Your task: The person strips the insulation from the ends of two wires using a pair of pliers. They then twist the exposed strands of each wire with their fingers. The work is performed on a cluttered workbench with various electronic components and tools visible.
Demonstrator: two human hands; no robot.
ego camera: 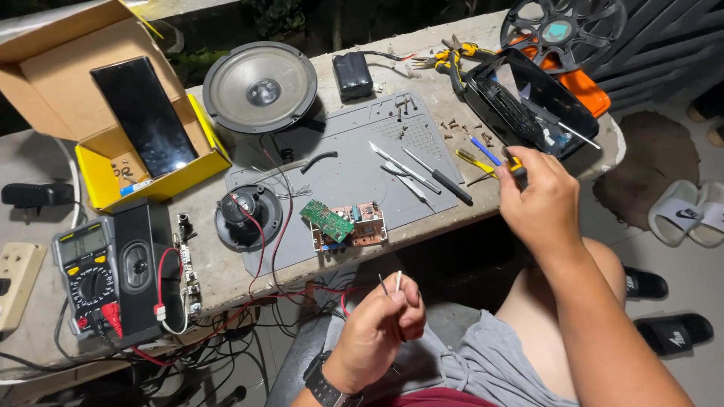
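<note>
1. Yellow and black show on the handle of a small screwdriver (514,164), which the right hand (544,202) grips at the right edge of the grey concrete table (219,275).
2. The right hand is closed around that handle. Its fingers hide most of the tool, so I cannot tell where the tip points. The bit that shows sticks out to the left, toward the grey work mat (351,162).
3. The left hand (381,328) is lower down, in front of the table and over the person's lap. It is well apart from the right hand.
4. The left hand pinches thin metal tweezers (391,285) between thumb and fingers. The tweezers stand almost straight up, and their thin ends point up toward the table edge.
5. Just above the tweezers, on the mat, lies a small green circuit board (327,220) tilted on top of a brown circuit board (366,224).
6. More slim metal tools (407,172) lie slanted on the mat, between the boards and the right hand.
7. A round grey speaker cone (260,87) sits at the back of the table.
8. A black and yellow meter (87,271) lies at the left.
</note>
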